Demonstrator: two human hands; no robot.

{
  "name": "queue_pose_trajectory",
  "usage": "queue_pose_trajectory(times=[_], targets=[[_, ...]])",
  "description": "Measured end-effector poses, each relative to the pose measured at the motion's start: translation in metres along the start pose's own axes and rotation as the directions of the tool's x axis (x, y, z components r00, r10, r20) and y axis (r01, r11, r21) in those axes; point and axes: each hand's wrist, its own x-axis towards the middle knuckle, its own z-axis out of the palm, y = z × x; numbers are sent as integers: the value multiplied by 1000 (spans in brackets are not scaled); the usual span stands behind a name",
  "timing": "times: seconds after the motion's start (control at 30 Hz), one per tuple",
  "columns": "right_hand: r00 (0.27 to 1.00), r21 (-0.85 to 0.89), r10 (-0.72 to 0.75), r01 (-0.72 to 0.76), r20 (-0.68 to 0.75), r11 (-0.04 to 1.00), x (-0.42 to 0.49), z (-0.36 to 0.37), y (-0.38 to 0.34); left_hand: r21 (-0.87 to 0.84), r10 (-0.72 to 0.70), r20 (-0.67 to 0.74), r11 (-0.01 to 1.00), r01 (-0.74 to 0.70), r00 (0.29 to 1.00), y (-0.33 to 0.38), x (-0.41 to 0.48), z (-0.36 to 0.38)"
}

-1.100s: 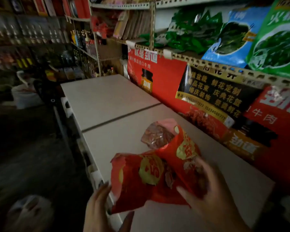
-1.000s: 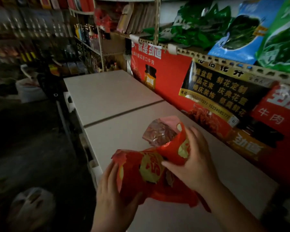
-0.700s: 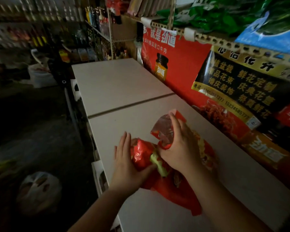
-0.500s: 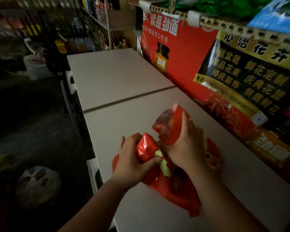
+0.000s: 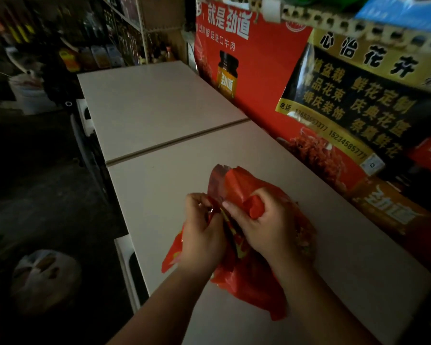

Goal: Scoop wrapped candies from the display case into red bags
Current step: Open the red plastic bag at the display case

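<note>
A red plastic bag (image 5: 254,282) with gold print lies bunched on the pale lid of a chest case (image 5: 159,190). Its crumpled top (image 5: 224,180) sticks up beyond my fingers. My left hand (image 5: 202,235) grips the bag's left side with curled fingers. My right hand (image 5: 264,220) has its fingers curled round a fold of red plastic close beside the left. The bag's contents are hidden by the plastic and my hands; no loose candies show.
A second pale lid (image 5: 149,105) adjoins at the far end. Red and black posters (image 5: 334,100) line the wall on the right. Dim shelves of bottles (image 5: 105,46) stand behind. A pale sack (image 5: 42,277) lies on the dark floor at left.
The bag has come down from mid-air onto the lid. Both hands have closed in together on its upper part and bunched the plastic. The view has tilted downward.
</note>
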Motion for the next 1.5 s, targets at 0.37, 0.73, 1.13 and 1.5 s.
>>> queue_pose_trajectory(times=[0.37,0.73,1.13,1.5], targets=[[999,199,36,-40,24,979,-50,-4,-90,-46,51,-95,997,-56,994,72,-67,-54],[750,572,-448,115,486,812,-176,41,-180,123,72,-667,992,15,742,63,-248,-159],[114,662,-652,-138,749,737,-417,46,-274,113,94,-984,985,127,153,42,-537,-215],[-119,742,-752,-119,649,659,-655,-11,-342,70,91,-986,986,152,-141,1,-802,-229]])
